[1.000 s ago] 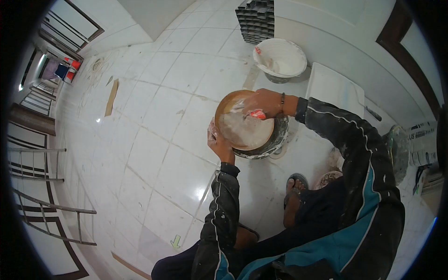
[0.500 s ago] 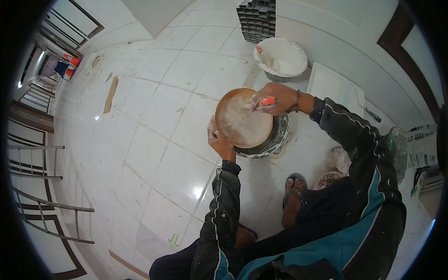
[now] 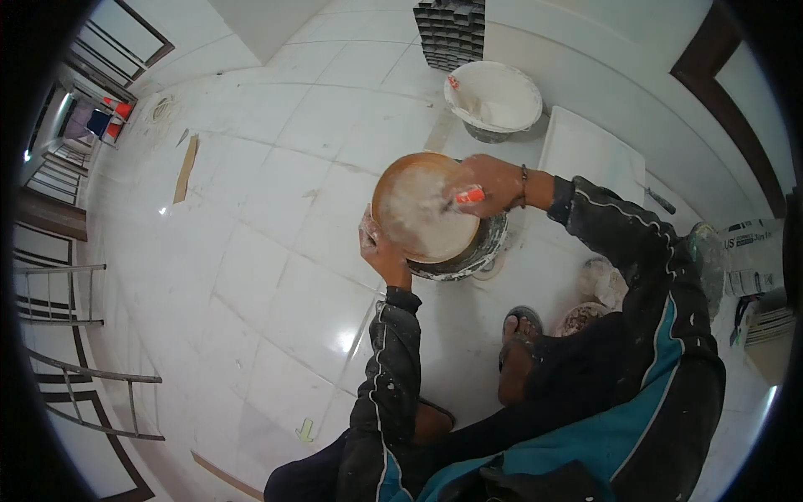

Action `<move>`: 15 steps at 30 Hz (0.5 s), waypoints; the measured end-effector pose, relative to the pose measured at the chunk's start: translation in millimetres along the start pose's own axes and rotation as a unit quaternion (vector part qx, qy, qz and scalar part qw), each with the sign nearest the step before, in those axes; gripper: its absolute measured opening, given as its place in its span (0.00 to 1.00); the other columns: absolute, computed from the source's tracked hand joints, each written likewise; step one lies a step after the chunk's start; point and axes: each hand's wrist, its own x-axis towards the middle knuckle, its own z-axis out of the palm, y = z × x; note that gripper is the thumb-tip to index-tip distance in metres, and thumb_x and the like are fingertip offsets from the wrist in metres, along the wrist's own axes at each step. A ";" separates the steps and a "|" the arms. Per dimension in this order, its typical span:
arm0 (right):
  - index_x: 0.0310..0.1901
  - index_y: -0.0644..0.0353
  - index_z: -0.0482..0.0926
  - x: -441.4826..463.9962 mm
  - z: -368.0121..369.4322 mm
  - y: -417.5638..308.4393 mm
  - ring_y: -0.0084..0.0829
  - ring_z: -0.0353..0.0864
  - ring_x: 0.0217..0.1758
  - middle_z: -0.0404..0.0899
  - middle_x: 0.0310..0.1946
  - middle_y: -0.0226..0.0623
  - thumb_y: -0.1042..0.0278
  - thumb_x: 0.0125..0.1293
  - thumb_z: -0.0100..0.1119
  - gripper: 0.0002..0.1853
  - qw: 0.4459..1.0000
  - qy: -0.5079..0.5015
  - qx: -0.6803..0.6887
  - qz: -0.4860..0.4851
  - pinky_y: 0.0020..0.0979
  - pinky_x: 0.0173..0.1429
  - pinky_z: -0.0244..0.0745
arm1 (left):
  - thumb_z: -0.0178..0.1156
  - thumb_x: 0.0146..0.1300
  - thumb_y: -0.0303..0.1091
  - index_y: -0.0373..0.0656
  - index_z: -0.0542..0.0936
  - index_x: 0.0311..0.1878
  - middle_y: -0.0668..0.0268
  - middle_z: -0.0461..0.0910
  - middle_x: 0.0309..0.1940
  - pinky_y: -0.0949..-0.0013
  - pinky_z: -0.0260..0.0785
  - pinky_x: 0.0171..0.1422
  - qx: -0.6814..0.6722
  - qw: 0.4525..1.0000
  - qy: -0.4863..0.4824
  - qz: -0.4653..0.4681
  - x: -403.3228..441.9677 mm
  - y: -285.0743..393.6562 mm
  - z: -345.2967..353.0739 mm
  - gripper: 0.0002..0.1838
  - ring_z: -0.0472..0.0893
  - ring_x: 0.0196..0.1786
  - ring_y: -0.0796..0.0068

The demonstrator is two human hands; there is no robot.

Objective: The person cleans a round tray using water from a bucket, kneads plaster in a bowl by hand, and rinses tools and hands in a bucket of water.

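Note:
A round orange-brown pan or sieve (image 3: 386, 180) with whitish, powdery material inside rests over a dark, white-smeared bucket (image 3: 468, 266). Whether its bottom is mesh I cannot tell. My left hand (image 3: 381, 247) is closed on its left rim. Above the opposite side, my right hand (image 3: 492, 186) is closed around a red-handled tool (image 3: 470, 195). The red end sticks out of my fist. The tool's working end is blurred over the whitish material, so its kind is unclear.
A large white-coated tub (image 3: 495, 99) stands beyond the bucket, beside a white tray or board (image 3: 577, 155). Stacked dark metal sections (image 3: 452, 33) stand at the wall. Cardboard strips (image 3: 186, 169) lie on the tiles. Bags (image 3: 604, 283) sit near my foot.
The right hand and its tool have shifted slightly within the pan, and the whitish material looks more stirred. My left hand keeps its hold. The whole view has shifted a little.

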 end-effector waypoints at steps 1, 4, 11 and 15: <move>0.42 0.51 0.82 1.9 3.7 5.0 0.42 0.80 0.40 0.83 0.39 0.35 0.65 0.51 0.63 0.14 1.000 0.000 0.000 0.002 0.40 0.45 0.74 | 0.44 0.75 0.39 0.31 0.72 0.59 0.58 0.78 0.52 0.69 0.71 0.56 0.011 1.000 0.007 0.005 -0.1 1.6 -0.3 0.22 0.78 0.51 0.72; 0.46 0.48 0.80 18.8 14.4 13.4 0.41 0.77 0.52 0.79 0.51 0.34 0.66 0.48 0.63 0.20 0.999 0.024 -0.022 0.006 0.43 0.54 0.71 | 0.44 0.75 0.39 0.29 0.73 0.59 0.58 0.79 0.50 0.69 0.71 0.56 0.017 1.000 -0.008 0.013 -2.5 5.4 1.0 0.22 0.78 0.51 0.73; 0.42 0.47 0.81 19.4 57.3 9.1 0.44 0.79 0.47 0.81 0.43 0.35 0.69 0.48 0.62 0.16 0.984 -0.113 0.054 -0.130 0.43 0.52 0.73 | 0.46 0.75 0.40 0.30 0.73 0.59 0.58 0.79 0.50 0.70 0.70 0.57 0.037 0.999 -0.010 0.015 1.1 6.3 -1.1 0.22 0.78 0.51 0.74; 0.42 0.50 0.82 11.1 31.7 -16.3 0.44 0.80 0.43 0.82 0.37 0.37 0.71 0.47 0.60 0.17 0.970 -0.240 0.014 -0.046 0.42 0.48 0.75 | 0.48 0.74 0.40 0.30 0.74 0.58 0.58 0.79 0.51 0.69 0.70 0.57 0.025 1.000 -0.014 0.000 -1.4 8.3 1.6 0.22 0.78 0.51 0.74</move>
